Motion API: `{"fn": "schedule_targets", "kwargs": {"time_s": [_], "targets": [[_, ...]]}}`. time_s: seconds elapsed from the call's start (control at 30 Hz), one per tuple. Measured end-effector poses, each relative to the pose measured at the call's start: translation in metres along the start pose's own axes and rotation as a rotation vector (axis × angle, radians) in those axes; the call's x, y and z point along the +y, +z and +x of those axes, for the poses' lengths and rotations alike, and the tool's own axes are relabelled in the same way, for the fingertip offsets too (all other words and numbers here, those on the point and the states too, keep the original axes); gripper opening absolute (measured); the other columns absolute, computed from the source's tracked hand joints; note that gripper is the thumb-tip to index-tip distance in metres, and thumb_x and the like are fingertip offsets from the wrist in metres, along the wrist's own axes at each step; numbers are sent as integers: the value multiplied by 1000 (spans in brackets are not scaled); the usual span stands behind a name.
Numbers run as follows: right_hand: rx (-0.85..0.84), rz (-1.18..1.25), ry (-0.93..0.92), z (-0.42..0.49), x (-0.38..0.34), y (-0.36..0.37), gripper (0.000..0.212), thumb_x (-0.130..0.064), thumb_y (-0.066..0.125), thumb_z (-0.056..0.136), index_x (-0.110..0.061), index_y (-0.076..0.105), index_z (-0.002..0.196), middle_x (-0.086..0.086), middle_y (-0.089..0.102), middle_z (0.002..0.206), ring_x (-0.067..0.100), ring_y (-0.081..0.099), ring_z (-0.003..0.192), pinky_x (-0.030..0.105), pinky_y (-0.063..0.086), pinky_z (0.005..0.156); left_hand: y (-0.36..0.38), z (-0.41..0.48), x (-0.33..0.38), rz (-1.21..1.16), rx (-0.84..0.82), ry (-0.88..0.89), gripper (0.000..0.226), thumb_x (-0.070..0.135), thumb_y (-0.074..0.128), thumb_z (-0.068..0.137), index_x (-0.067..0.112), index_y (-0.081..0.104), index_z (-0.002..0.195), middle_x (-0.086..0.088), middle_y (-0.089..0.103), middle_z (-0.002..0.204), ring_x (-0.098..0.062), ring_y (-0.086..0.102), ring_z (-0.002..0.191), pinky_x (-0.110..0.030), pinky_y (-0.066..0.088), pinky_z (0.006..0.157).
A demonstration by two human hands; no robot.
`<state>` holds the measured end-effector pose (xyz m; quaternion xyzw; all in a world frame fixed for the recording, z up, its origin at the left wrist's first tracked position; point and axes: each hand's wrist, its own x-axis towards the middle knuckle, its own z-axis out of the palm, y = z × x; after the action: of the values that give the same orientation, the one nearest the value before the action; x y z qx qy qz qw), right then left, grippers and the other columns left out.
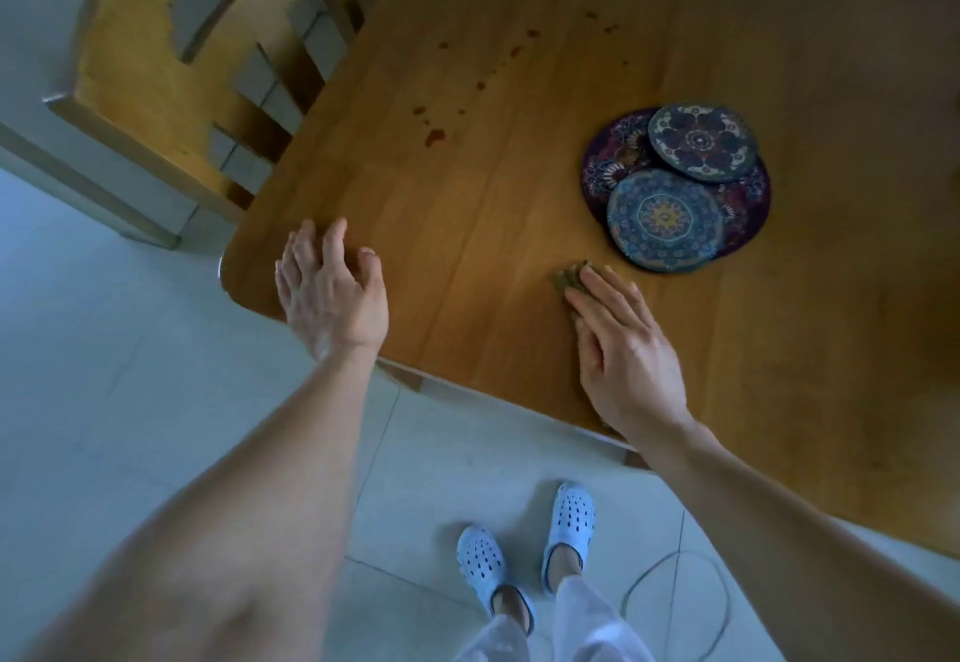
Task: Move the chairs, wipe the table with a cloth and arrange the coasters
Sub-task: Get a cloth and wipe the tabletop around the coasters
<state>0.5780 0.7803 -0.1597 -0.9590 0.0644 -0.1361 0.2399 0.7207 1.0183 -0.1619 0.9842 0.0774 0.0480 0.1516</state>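
Observation:
My right hand (623, 349) lies flat with straight fingers on a small brownish cloth (569, 277) near the front edge of the wooden table (467, 245); most of the cloth is hidden under the palm. Just beyond the fingertips sits a pile of round patterned coasters (675, 188), overlapping one another. My left hand (332, 292) hovers over the table's near left corner with fingers relaxed and slightly bent, holding nothing. Reddish-brown spots (434, 137) dot the tabletop from the middle toward the far edge.
A wooden chair (171, 63) with a cut-out backrest stands tucked against the table's left side. Pale floor tiles (130, 401) spread below, with my feet in light blue clogs (524, 547) and a thin cable (675, 594) looping on the floor at the right.

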Motion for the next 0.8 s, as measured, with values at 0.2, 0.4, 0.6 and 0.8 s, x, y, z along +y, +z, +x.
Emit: {"fn": "schedule_targets", "kwargs": {"time_s": [0.2,0.4,0.6,0.8], "targets": [[-1,-22,106,26,-32,26,37,-15,41,101,-7,57,133,7,46,148,23,32,143,38,23,119,-2,-1,1,29,-16,0,52,49,35,99,30,37,147,-5,22,160,-26,14,149,-43,7,122],[-136,-1,-8,70,-98,66,45,-23,33,103,-10,44,144,8,34,155,23,18,148,38,14,122,-2,0,1,11,-29,-6,52,50,38,97,32,37,146,-3,24,160,-23,14,149,-40,7,121],[-259,-37,-293,43,-97,60,43,-17,48,97,-10,52,139,8,42,151,22,27,146,38,16,120,-2,2,-3,5,-27,23,52,51,38,96,31,40,145,-4,27,158,-23,17,147,-41,11,120],[-75,-70,-2,54,-65,47,39,-7,46,98,-2,53,136,14,44,148,28,29,144,47,29,116,-4,1,1,50,-72,13,53,51,35,98,32,33,148,-5,23,160,-24,14,148,-41,9,120]]}}
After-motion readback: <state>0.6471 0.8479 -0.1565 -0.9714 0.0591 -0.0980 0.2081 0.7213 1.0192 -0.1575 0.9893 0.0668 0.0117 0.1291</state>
